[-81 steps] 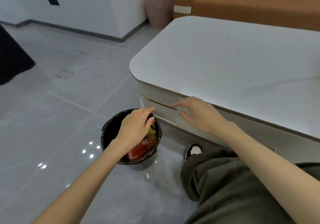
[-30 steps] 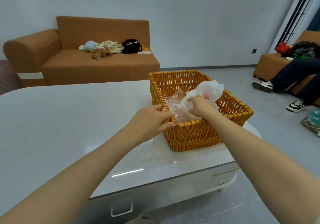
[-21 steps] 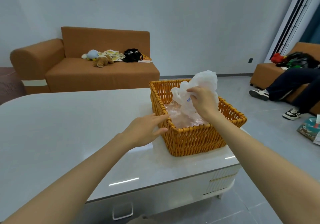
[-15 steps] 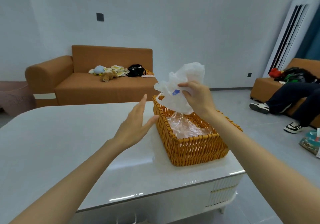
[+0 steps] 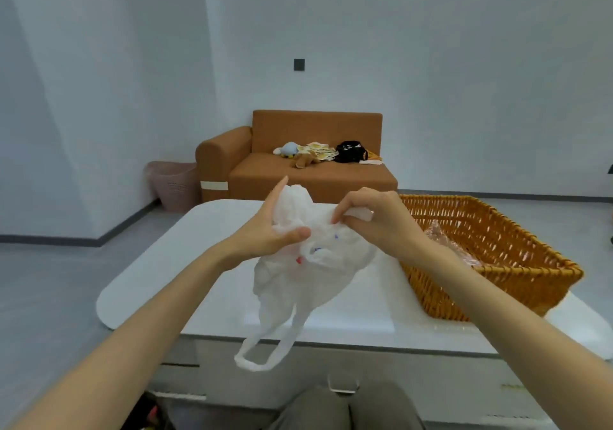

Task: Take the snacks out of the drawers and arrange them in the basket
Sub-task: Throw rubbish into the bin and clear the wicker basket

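item: white plastic bag (image 5: 315, 273), crumpled, held in the air above the desk (image 5: 159, 283), handles hanging down | left grip (image 5: 265, 230): thumb pinches the bag's upper edge against the fingers | right grip (image 5: 374, 220): fingertips pinch the opposite edge, probably to spread the mouth open | wicker basket (image 5: 447, 293): on the desk, right of the bag, clear wrapping inside
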The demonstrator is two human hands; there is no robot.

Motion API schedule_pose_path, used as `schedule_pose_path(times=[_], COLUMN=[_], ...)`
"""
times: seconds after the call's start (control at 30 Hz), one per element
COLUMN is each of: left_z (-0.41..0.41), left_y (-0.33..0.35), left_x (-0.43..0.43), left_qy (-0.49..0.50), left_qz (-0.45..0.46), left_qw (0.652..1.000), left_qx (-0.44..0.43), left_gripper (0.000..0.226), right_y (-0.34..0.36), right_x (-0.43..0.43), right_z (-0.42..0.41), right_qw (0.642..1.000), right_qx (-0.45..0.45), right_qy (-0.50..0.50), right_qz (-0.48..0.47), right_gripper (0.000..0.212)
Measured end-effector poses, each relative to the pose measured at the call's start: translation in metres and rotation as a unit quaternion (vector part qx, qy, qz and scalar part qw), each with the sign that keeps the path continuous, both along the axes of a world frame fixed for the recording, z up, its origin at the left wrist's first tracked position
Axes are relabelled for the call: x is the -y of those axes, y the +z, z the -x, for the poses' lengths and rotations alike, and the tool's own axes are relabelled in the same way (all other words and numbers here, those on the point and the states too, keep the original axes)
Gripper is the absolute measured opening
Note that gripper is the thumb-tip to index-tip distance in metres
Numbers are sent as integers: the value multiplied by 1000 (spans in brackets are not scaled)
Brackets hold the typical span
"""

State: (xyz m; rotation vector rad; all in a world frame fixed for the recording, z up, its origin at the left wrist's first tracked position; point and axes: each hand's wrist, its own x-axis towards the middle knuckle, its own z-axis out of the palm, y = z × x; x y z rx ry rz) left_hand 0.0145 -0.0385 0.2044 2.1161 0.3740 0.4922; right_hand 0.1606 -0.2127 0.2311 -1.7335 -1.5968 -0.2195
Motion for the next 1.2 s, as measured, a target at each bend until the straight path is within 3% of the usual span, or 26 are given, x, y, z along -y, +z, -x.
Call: schedule_pose_path(times=[0.13,0.23,0.37,0.47,0.57,0.7,0.77,0.87,1.0,1.2], left_z=[45,71,95,112,125,129,133,144,158,174], left_y=[-33,-45,-58,-63,-64,-66,-68,-73,-75,-109], left_x=[-8,-10,-17,-25,-26,-20,-20,-23,-27,-14], left_qy=[61,106,178,254,284,255,233,209,212,101], left_qz=[39,6,-23,-8,42,192,248,260,146,58], left_qw=[997,992,977,954,942,927,917,923,954,992], left_qx=[41,73,115,158,175,200,207,193,153,-39], left_gripper=[83,61,47,42,40,42,38,40,46,123], right_y=[-33,-56,-77,-86,-99,-125,-130,-131,-127,-112], right_x=[-28,-46,-57,-57,-65,-93,-100,-103,-103,-115], right_z=[33,51,78,104,128,145,150,153,143,124], right_qw=[999,1000,998,986,981,989,984,978,981,974], right_qx=[-14,-19,-28,-78,-37,-60,-125,-167,-169,-218], right_qy=[29,12,12,71,83,96,111,102,55,-36], right_qz=[-4,4,58,127,169,100,63,72,72,45], right_gripper=[21,20,22,48,80,102,91,61,41,8])
